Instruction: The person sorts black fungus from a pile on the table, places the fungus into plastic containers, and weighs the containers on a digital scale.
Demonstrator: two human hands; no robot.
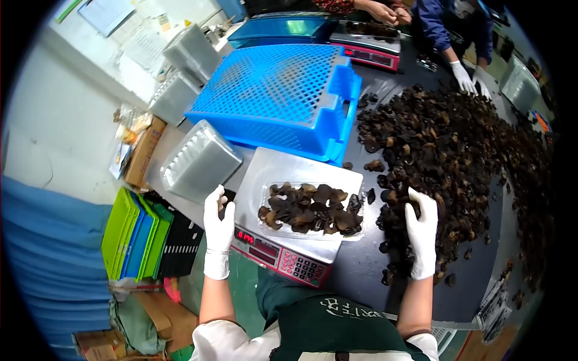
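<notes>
A clear plastic tray point(263, 225) with dark wood ear mushrooms point(310, 207) in it sits on the steel plate point(265, 165) of a red-framed digital scale. Red digits glow on the scale's display point(245, 236). My left hand point(218, 231), in a white glove, is held at the scale's left corner, thumb and fingers apart, with nothing in it. Over the near left edge of a big heap of wood ear mushrooms point(445, 138) is my right hand point(422, 234), also gloved. Its thumb and fingers are apart and no mushroom shows between them; whether it touches the heap I cannot tell.
An upturned blue crate point(265, 84) stands behind the scale. Stacked clear trays point(201, 161) lie left of it. Another person's gloved hands point(471, 79) are at the heap's far edge. A second person's hands point(385, 12) are above another scale point(367, 55). Colored crates point(135, 234) stand lower left.
</notes>
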